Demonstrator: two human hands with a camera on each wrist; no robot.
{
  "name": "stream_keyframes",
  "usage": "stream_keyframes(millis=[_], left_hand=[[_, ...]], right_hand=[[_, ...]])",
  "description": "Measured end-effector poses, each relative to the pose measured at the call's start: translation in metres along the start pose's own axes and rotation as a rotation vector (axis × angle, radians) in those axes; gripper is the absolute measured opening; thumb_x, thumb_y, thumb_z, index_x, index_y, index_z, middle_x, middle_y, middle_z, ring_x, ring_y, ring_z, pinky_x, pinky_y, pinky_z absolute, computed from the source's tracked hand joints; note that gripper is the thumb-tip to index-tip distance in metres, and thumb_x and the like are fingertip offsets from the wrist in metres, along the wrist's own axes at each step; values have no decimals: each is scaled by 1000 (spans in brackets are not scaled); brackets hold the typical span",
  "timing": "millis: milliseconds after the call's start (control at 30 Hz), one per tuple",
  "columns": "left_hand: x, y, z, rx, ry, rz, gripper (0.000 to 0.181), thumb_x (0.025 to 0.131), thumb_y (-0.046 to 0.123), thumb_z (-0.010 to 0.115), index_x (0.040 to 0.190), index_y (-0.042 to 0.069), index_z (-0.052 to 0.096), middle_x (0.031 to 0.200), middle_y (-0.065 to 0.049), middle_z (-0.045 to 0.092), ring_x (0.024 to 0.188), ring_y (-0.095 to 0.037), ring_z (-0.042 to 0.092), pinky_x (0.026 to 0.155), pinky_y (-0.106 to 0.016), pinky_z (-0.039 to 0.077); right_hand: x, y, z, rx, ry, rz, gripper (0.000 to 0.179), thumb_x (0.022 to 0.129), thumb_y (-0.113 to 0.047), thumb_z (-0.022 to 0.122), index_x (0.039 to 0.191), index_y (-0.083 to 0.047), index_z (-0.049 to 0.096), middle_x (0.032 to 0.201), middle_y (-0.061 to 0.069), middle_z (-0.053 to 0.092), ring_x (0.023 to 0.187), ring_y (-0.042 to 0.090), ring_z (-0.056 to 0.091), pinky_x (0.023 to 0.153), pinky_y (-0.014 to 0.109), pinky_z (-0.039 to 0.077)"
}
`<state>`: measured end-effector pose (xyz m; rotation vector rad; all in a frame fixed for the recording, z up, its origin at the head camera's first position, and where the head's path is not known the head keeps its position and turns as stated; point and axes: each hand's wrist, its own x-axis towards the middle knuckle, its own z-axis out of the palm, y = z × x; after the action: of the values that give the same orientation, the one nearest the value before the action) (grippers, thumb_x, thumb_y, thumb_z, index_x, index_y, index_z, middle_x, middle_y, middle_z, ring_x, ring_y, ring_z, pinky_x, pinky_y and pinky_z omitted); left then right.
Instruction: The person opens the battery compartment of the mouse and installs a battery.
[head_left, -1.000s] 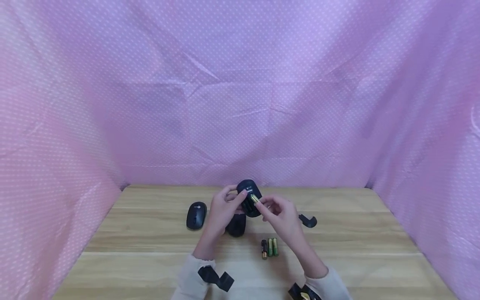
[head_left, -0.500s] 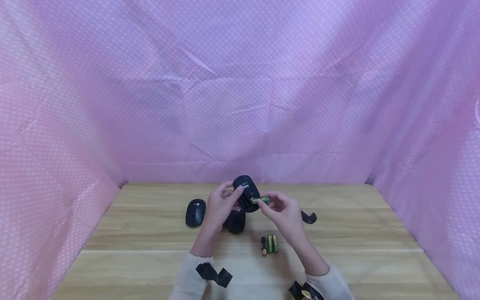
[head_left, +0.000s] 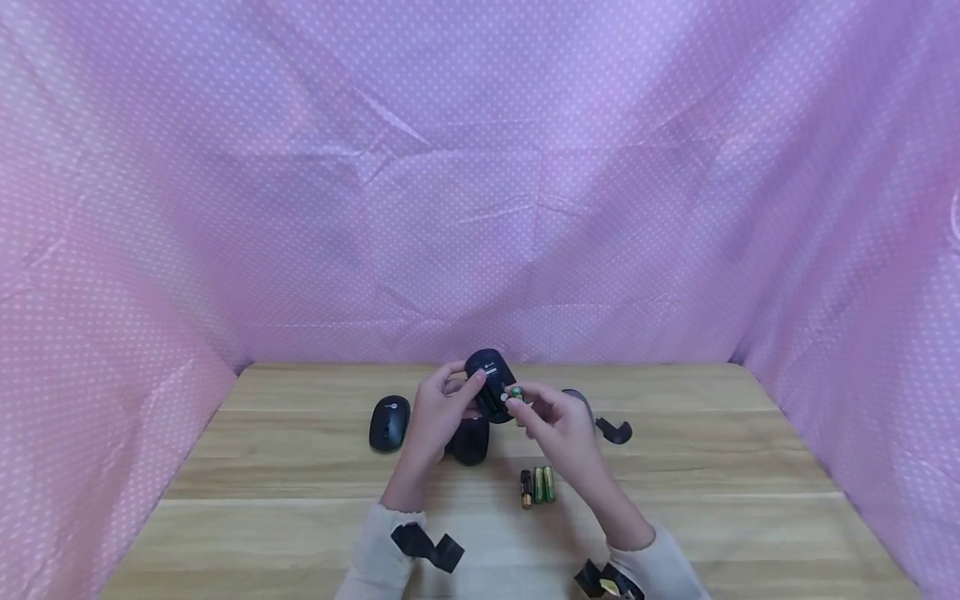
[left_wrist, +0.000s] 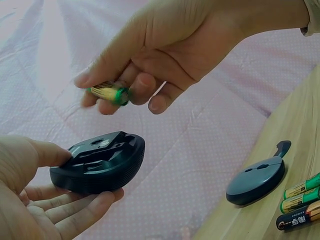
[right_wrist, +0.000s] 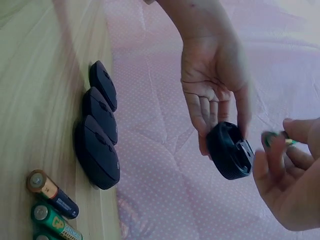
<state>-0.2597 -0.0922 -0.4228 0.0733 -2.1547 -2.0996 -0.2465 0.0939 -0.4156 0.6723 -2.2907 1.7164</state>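
Note:
My left hand point(head_left: 438, 421) holds a black computer mouse point(left_wrist: 97, 172) above the table, thumb on its underside and fingers beneath. The mouse's underside faces up, and its battery compartment point(left_wrist: 102, 159) is uncovered, with no battery showing in the slot. Close beside it, my right hand point(head_left: 561, 425) pinches a green and gold battery point(left_wrist: 111, 93) between thumb and fingers. In the left wrist view a gap separates this battery from the mouse.
On the wooden table point(head_left: 720, 500) lie a black-and-copper battery point(head_left: 527, 490) and two green batteries point(head_left: 543, 485). Dark mice point(head_left: 389, 423) stand at left, one point(head_left: 471, 443) behind the left wrist. A grey-topped mouse point(left_wrist: 255, 181) and curved black piece point(head_left: 617, 432) lie right. Pink dotted cloth point(head_left: 480, 208) hangs behind.
The battery in my right hand has come away from the compartment and turned, first crosswise, now with an end toward the head camera. The held mouse has shifted slightly up and left in view.

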Motion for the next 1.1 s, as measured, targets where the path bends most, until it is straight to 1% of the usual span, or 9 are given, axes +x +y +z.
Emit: stream_keyframes(millis=[100, 200, 333, 500, 667, 733, 867, 1033, 1100], left_hand=[[-1, 1, 2, -5, -7, 3, 38, 99, 22, 69, 131, 4, 63, 109, -24, 75, 83, -27, 78, 73, -37, 66], [-3, 1, 5, -4, -9, 5, 38, 98, 21, 69, 131, 2, 62, 107, -25, 75, 82, -27, 78, 72, -35, 66], [-4, 2, 9, 17, -2, 12, 38, 98, 22, 70, 129, 2, 63, 104, -24, 76, 81, -25, 77, 72, -34, 66], [-6, 4, 13, 27, 21, 18, 38, 97, 25, 71, 127, 3, 63, 103, -22, 76, 78, -21, 76, 71, -33, 66], [-8, 6, 14, 6, 84, 27, 35, 97, 21, 70, 126, 2, 64, 102, -23, 75, 73, -17, 75, 70, -33, 66], [-8, 7, 14, 2, 106, 35, 34, 97, 20, 70, 125, 2, 64, 101, -23, 75, 71, -16, 74, 71, -36, 66], [-9, 6, 15, 15, 120, 61, 33, 96, 20, 71, 123, 2, 65, 100, -23, 76, 71, -17, 74, 72, -41, 66], [-10, 6, 16, -8, 125, 75, 32, 95, 21, 73, 122, 4, 66, 100, -23, 76, 73, -20, 76, 66, -29, 65], [-10, 6, 16, -45, 109, 69, 32, 95, 20, 73, 122, 4, 66, 100, -23, 76, 73, -19, 76, 67, -30, 65]], right_hand=[[-1, 1, 3, -136, 53, -86, 23, 90, -16, 78, 112, -10, 78, 87, 2, 71, 64, 3, 51, 53, 20, 48], [-2, 3, 6, -229, 113, -153, 25, 83, -15, 84, 107, -11, 77, 83, -2, 70, 64, 2, 49, 53, 19, 47], [-3, 5, 10, -333, 166, -217, 26, 77, -12, 89, 96, -9, 72, 80, -1, 70, 63, 3, 50, 53, 18, 49], [-5, 7, 14, -447, 186, -293, 22, 78, -10, 88, 96, -7, 75, 88, 3, 68, 68, 9, 56, 55, 20, 51], [-6, 5, 17, -451, 147, -326, 24, 83, -1, 82, 106, -2, 77, 99, 10, 65, 80, 13, 65, 63, 18, 57], [-7, 2, 17, -451, 115, -326, 26, 85, 2, 79, 111, 1, 76, 103, 11, 64, 84, 14, 67, 68, 19, 60], [-8, -1, 17, -472, 77, -326, 26, 87, 4, 76, 113, 4, 75, 104, 12, 62, 85, 15, 67, 69, 24, 62], [-8, 0, 16, -438, 125, -334, 24, 84, 3, 80, 107, 0, 75, 99, 10, 65, 79, 13, 66, 65, 24, 61], [-7, 2, 16, -394, 163, -342, 23, 81, 2, 83, 102, -2, 75, 96, 8, 66, 75, 12, 65, 63, 22, 59]])
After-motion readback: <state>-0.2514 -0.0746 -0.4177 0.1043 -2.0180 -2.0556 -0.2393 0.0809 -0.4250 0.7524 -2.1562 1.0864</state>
